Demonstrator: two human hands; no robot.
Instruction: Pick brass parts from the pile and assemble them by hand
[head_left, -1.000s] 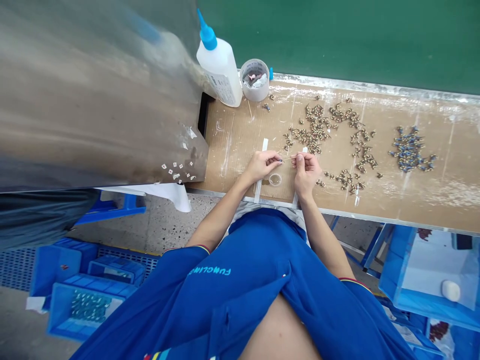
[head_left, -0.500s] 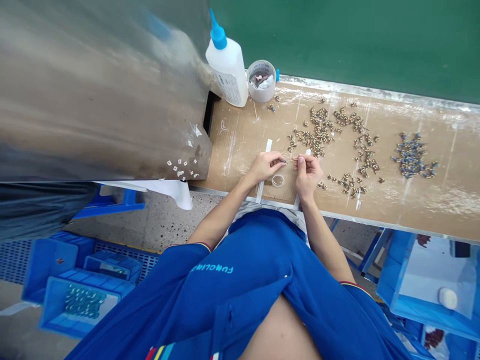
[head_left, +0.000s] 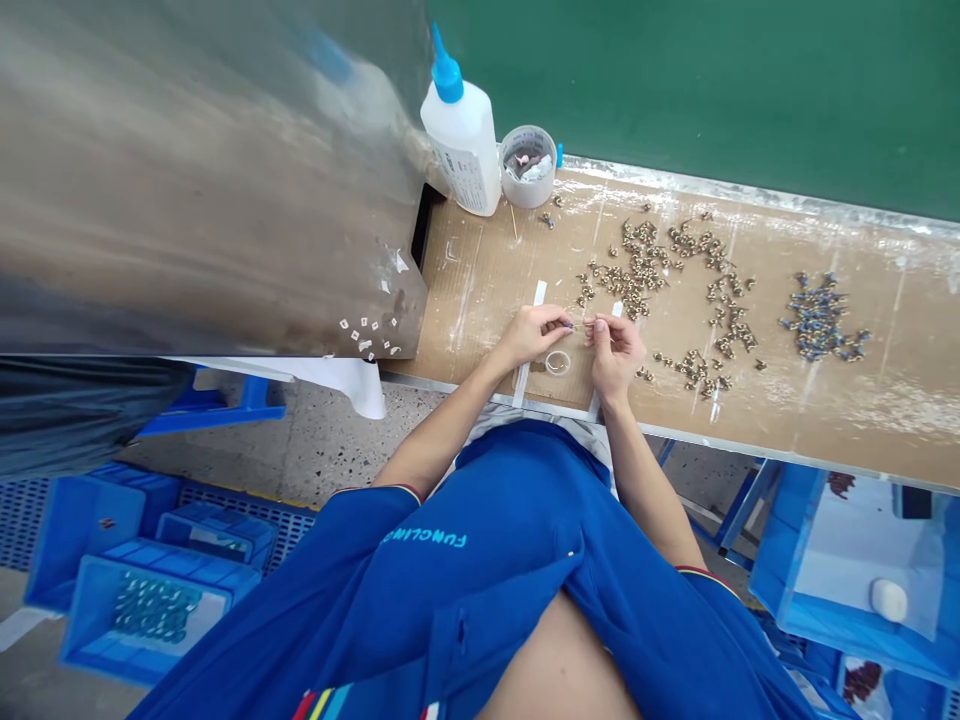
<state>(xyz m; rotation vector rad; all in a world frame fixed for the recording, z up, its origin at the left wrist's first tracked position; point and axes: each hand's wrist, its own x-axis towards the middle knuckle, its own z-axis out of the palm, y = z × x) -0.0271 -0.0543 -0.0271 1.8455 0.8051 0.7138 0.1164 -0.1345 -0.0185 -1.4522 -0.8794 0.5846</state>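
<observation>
Cardboard-topped workbench (head_left: 480,345), left fingers (head_left: 559,322) clenching tiny blue-tipped part (head_left: 571,325), right fingers (head_left: 598,324) holding thin stick (head_left: 583,324) against it

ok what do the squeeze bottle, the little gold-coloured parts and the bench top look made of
The squeeze bottle looks like white plastic, milky with a soft sheen. The small parts are probably brass, going by their yellow metallic glint, though they are too small to be sure. The bench covering looks like matt brown cardboard, scuffed and smeared with white.
</observation>
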